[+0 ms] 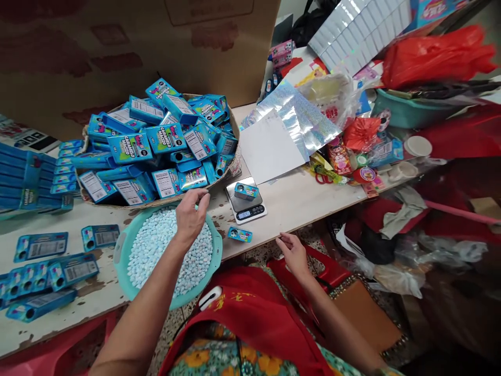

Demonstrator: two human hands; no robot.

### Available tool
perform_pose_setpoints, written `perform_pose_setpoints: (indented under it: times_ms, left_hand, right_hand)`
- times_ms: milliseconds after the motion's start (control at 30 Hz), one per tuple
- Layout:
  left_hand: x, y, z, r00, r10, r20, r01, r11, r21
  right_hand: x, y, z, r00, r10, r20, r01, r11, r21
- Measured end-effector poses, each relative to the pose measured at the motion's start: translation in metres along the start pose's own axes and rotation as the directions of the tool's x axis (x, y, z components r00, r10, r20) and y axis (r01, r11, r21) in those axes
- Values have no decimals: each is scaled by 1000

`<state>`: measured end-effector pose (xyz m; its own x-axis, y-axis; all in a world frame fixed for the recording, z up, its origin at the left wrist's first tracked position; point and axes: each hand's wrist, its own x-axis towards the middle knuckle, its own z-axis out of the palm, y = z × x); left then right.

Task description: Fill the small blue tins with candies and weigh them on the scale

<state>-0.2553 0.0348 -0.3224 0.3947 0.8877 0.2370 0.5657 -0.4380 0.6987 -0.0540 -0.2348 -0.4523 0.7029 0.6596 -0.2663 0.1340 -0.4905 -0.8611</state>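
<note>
My left hand is over the far side of a turquoise basin of pale blue candies. Its fingers curl together toward the thumb; whatever is in them is hidden. To its right, a small blue candy box lies on the steel plate of a digital scale with a lit display. Another blue candy box lies on the table just in front of the scale. By the table's front edge, my right hand is held loosely open, fingers apart, with nothing visible in it.
Behind the basin, a cardboard tray is heaped with blue boxes, backed by a large carton. More boxes lie at left. White paper, foil sheets and mixed packaging cover the right side. A red stool stands below.
</note>
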Motion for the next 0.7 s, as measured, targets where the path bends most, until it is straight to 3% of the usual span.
perform_pose_setpoints:
  times_ms: [167, 267, 333, 467, 567, 633, 700]
  left_hand:
    - [27, 20, 30, 984, 93, 152, -89, 996, -31]
    - [32, 25, 38, 977, 116, 181, -105, 992, -65]
    - [29, 24, 38, 985, 53, 167, -34, 993, -116]
    - [12, 13, 31, 969, -186, 162, 227, 931, -286]
    - [-5, 0, 20, 919, -357, 166, 392, 788, -474]
    - [-15, -5, 8, 848, -501, 174, 493, 623, -608]
    - [-23, -6, -8, 753, -628, 196, 536, 412, -737]
  right_hand:
    - [-11, 5, -6, 999, 40, -18, -40, 999, 28]
    - [-2, -10, 0, 999, 21, -39, -19, 999, 44]
    - [19, -32, 14, 997, -62, -52, 65, 996, 66]
    - [86, -85, 56, 959, -284, 6, 282, 953, 115]
    - [115, -127, 80, 938, -318, 141, 303, 946, 114]
    - [109, -157, 85, 899, -401, 178, 394, 916, 72]
    - [88, -189, 85, 815, -545, 199, 552, 834, 26]
